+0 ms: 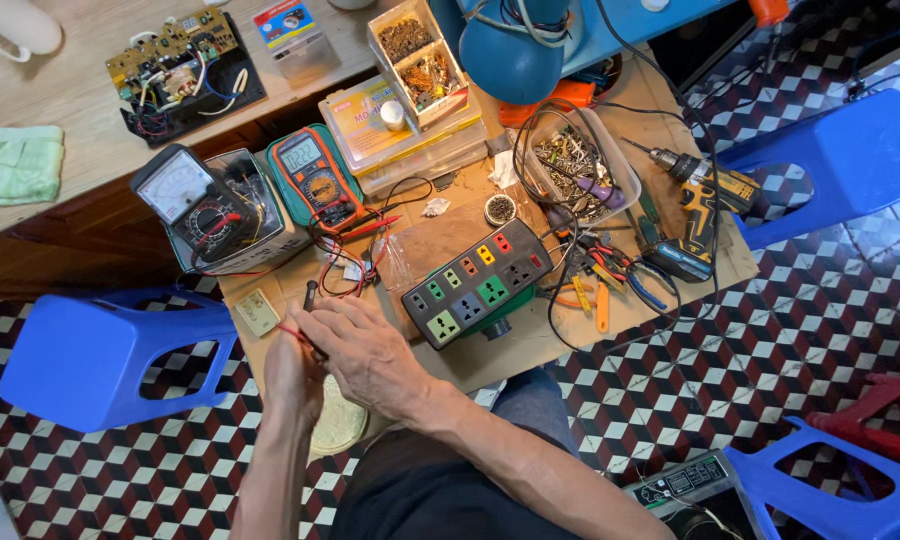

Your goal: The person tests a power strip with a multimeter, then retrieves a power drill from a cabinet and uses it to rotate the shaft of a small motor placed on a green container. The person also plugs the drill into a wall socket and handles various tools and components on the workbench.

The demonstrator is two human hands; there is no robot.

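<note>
Hands (340,360) w/ probe (311,300) at cardboard edge (270,345).

**Black probe and red lead in the fingers**

A slim black plastic probe with a rounded dark tip (310,298) stands nearly upright, leaning slightly. Its tip pokes out just above the fingertips (322,312) of the right hand (370,355), and its lower shaft runs down between the two hands, hidden there behind the fingers.

A thin red wire lead (292,332) lies almost flat, slanting up to the left of the fingers. It emerges from between the fingers of the left hand (292,375), touching them; its far end cannot be made out.
</note>
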